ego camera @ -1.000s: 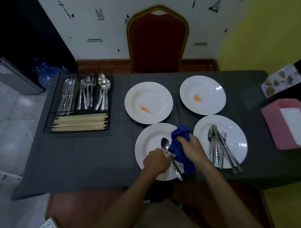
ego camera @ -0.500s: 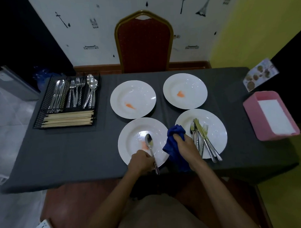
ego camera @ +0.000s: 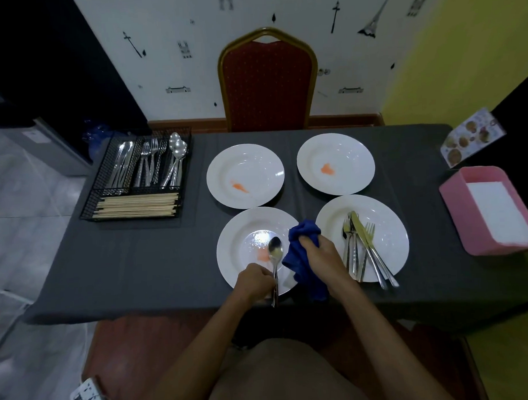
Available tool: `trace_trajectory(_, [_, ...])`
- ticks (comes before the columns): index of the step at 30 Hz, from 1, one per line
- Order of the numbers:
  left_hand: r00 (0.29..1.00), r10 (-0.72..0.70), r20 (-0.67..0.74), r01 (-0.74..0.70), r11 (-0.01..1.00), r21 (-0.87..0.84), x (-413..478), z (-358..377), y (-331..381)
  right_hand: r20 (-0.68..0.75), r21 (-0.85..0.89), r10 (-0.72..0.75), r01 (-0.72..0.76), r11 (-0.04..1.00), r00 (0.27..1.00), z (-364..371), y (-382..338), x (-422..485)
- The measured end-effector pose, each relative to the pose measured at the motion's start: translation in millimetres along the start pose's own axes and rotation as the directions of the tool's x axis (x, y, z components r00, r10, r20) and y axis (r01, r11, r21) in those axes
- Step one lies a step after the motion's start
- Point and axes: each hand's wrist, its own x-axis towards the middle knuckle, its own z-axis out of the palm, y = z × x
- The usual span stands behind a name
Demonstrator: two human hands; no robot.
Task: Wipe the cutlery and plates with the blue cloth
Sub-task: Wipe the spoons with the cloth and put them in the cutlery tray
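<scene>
A crumpled blue cloth [ego camera: 296, 257] hangs bunched in the person's right hand [ego camera: 321, 254], fingers curled tight round its upper folds, over the gap between the two nearer plates on the dark grey covered table [ego camera: 139, 264]. The cloth looks soft and thick, its loose end trailing down toward the table's near edge.

The left hand [ego camera: 255, 282] pinches the handle of a polished steel spoon [ego camera: 274, 259], bowl up and pointing away, over the near-left white round plate [ego camera: 234, 248]; held so, the bowl is just beside the cloth, apparently ready for wiping. An orange smear shows on that plate by the spoon's bowl.

The near-right white plate [ego camera: 389, 225] serves as a holding place for a loose pile of steel knives, forks and spoons [ego camera: 363, 250], likely awaiting their turn. Two far white plates [ego camera: 246, 161] [ego camera: 344, 149] each carry an orange smear and appear unwiped.

At the table's far left, a black wire caddy [ego camera: 106, 187] holds sorted cutlery and pale wooden chopsticks [ego camera: 137, 205]. A pink box [ego camera: 457, 211] sits at the right edge.
</scene>
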Motion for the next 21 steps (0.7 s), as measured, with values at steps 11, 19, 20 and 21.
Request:
trace_trajectory(11, [0.974,0.106,-0.199,0.0,0.882,0.471,-6.2,8.6,9.3,0.012,0.005,-0.033,0.033,0.999,0.999,-5.1,0.0,-10.1])
trace_trajectory(19, [0.964,0.162,-0.213,-0.008,0.812,0.583,-4.7,6.9,17.0,0.001,0.017,-0.048,0.048,0.999,0.999,-12.8,-5.6,-12.2])
trace_trajectory(20, [0.964,0.157,-0.214,-0.004,0.815,0.579,-5.2,5.4,18.1,0.003,0.02,-0.046,0.046,0.999,0.999,-13.5,-6.2,-12.8])
trace_trajectory(21, [0.965,0.152,-0.216,0.0,0.818,0.576,-4.9,4.5,18.6,0.009,0.024,-0.042,0.042,0.999,0.999,-13.8,-5.7,-13.0])
